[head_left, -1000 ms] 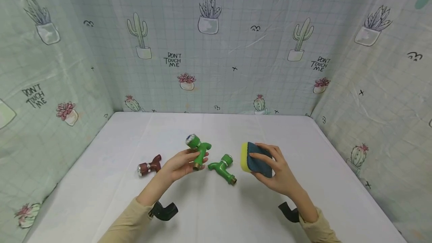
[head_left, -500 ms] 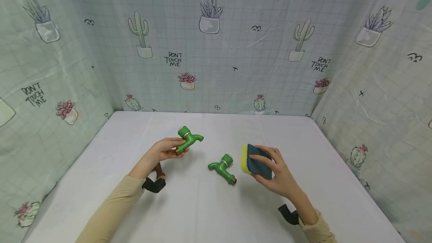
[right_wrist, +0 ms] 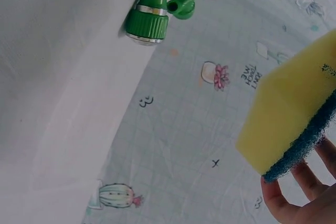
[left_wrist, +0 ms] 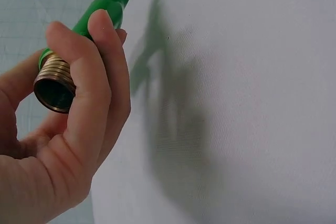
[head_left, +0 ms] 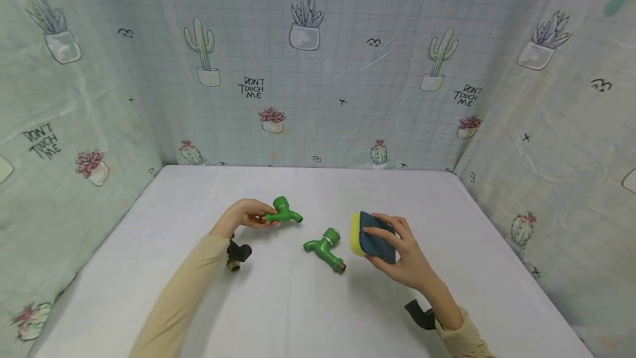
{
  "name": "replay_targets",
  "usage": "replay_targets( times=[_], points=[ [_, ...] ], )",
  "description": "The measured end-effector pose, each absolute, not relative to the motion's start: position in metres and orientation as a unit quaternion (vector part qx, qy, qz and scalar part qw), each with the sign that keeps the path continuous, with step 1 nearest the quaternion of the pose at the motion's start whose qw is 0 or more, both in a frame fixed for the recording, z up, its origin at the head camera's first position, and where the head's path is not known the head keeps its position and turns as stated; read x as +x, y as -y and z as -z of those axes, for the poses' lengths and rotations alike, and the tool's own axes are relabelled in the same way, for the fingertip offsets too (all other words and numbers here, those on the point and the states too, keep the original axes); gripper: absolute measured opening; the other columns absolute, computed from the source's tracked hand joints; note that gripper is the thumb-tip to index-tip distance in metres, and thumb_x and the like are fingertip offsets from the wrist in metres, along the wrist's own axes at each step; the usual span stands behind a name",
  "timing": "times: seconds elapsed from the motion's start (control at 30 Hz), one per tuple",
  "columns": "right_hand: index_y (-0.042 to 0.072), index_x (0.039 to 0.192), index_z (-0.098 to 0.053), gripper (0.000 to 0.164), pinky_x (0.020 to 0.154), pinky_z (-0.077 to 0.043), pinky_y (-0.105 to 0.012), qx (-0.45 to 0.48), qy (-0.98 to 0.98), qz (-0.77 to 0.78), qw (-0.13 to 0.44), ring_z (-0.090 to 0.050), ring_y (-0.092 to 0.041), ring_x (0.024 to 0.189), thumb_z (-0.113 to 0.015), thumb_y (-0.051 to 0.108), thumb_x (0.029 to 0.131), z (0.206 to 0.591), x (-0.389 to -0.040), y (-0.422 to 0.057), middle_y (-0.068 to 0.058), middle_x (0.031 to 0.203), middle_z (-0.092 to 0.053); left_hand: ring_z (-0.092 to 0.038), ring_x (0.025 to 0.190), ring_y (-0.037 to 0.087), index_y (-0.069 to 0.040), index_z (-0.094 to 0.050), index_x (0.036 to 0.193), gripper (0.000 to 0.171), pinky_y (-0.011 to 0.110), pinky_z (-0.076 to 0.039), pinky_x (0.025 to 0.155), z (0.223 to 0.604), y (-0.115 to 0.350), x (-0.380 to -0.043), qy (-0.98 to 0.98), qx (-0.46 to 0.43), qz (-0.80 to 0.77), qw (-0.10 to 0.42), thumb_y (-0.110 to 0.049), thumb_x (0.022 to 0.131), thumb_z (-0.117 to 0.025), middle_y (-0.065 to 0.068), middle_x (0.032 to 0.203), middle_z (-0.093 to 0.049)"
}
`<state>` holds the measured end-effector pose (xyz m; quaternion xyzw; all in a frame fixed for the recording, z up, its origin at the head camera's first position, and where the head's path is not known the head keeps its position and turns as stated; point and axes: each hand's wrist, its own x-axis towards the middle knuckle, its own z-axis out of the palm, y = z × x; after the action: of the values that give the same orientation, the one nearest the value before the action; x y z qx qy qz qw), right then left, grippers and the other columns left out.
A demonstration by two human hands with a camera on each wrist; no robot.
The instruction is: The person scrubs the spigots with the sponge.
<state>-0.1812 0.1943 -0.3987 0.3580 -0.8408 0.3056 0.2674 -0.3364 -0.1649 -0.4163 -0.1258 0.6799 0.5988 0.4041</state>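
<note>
My left hand (head_left: 250, 214) grips a green tap (head_left: 284, 213) near its brass threaded end (left_wrist: 54, 74), toward the back left of the table. A shadow apart from the hand in the left wrist view shows it held above the surface. In my right hand (head_left: 409, 261) is a yellow sponge (head_left: 379, 238) with a dark blue-green scouring side, pinched between thumb and fingers above the table. A second green tap (head_left: 325, 250) lies on the table between the hands. Of a brown tap, only its brass end (head_left: 233, 265) shows beside my left forearm, which hides the rest.
The white table (head_left: 298, 314) is enclosed at the back and sides by a cactus-print curtain (head_left: 343, 126). Black wrist-camera pieces (head_left: 421, 315) stick out from the sleeves.
My left hand has carried the green tap left and back, then lowered and tilted it flatter. Its forearm now covers most of the brown tap. The right hand and sponge have barely moved.
</note>
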Motion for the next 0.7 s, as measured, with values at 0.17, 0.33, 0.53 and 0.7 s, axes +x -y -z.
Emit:
replay_targets(
  times=[0.17, 0.33, 0.53, 0.7],
  points=[
    [0.021, 0.117, -0.057, 0.058, 0.079, -0.048, -0.046, 0.358, 0.84, -0.31, 0.265, -0.036, -0.021, 0.112, -0.078, 0.01, 0.063, 0.399, -0.181, -0.193, -0.01, 0.13, -0.044, -0.057, 0.061, 0.004, -0.006, -0.051, 0.094, 0.013, 0.009, -0.046, 0.054, 0.422, 0.161, -0.346, -0.695, -0.131, -0.567, 0.422, -0.018, 0.091, -0.049, 0.005, 0.074, -0.065],
    [0.021, 0.117, -0.056, 0.058, 0.08, -0.049, -0.045, 0.361, 0.839, -0.316, 0.258, -0.036, -0.02, 0.113, -0.077, 0.011, 0.064, 0.4, -0.181, -0.192, -0.01, 0.131, -0.043, -0.059, 0.061, 0.004, -0.005, -0.053, 0.086, 0.014, 0.009, -0.046, 0.053, 0.426, 0.16, -0.351, -0.692, -0.149, -0.563, 0.426, -0.019, 0.089, -0.052, 0.006, 0.072, -0.066],
    [0.022, 0.118, -0.056, 0.057, 0.081, -0.047, -0.046, 0.366, 0.836, -0.319, 0.257, -0.036, -0.02, 0.113, -0.077, 0.013, 0.065, 0.399, -0.181, -0.189, -0.009, 0.131, -0.043, -0.059, 0.062, 0.008, -0.006, -0.053, 0.08, 0.015, 0.009, -0.048, 0.058, 0.43, 0.161, -0.354, -0.686, -0.193, -0.573, 0.405, -0.019, 0.087, -0.056, 0.009, 0.074, -0.062],
    [0.023, 0.118, -0.055, 0.058, 0.08, -0.048, -0.047, 0.366, 0.837, -0.319, 0.253, -0.036, -0.02, 0.113, -0.077, 0.012, 0.066, 0.4, -0.181, -0.188, -0.009, 0.131, -0.043, -0.059, 0.086, 0.023, -0.001, -0.049, 0.108, 0.025, 0.019, -0.05, 0.083, 0.43, 0.164, -0.352, -0.632, -0.231, -0.639, 0.372, -0.016, 0.089, -0.052, 0.016, 0.108, -0.047]
  ],
)
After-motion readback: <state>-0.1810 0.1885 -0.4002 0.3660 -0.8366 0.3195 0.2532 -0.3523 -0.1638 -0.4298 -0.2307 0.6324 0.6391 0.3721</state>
